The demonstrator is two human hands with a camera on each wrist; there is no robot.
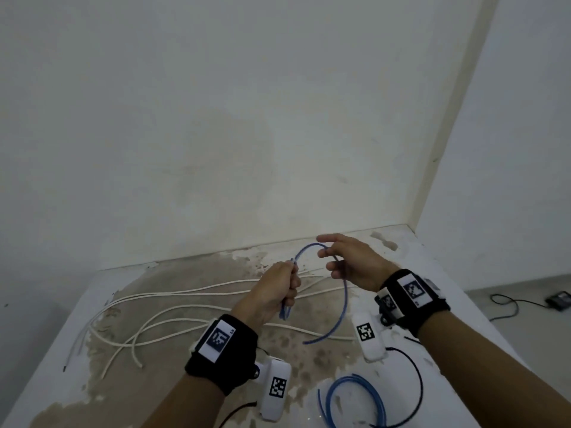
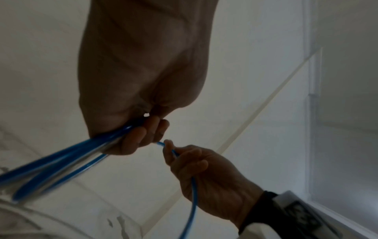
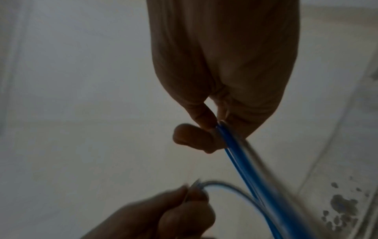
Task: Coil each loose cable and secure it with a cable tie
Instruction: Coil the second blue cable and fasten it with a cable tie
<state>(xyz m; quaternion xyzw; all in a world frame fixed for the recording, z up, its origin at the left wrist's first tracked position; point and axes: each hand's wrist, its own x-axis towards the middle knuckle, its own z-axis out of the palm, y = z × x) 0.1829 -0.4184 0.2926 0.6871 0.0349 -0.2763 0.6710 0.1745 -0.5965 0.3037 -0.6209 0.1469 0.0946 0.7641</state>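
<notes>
A thin blue cable (image 1: 345, 291) arcs between both hands above the table. My left hand (image 1: 290, 285) grips a small bunch of its loops, which hang below the fist (image 2: 132, 134). My right hand (image 1: 327, 251) pinches the cable at the top of the arc, between thumb and fingers (image 3: 220, 129), with the index finger stretched out. The cable's free end (image 1: 306, 342) trails down toward the table. A second blue cable (image 1: 355, 396) lies coiled at the near edge. Several loose white cables (image 1: 185, 304) sprawl across the table's left half. No cable tie is visible.
The stained white table (image 1: 309, 359) sits in a corner, with walls behind it and to its right. A black cord (image 1: 418, 381) curls beside the blue coil. On the floor to the right lies a black device (image 1: 558, 299) with its cord.
</notes>
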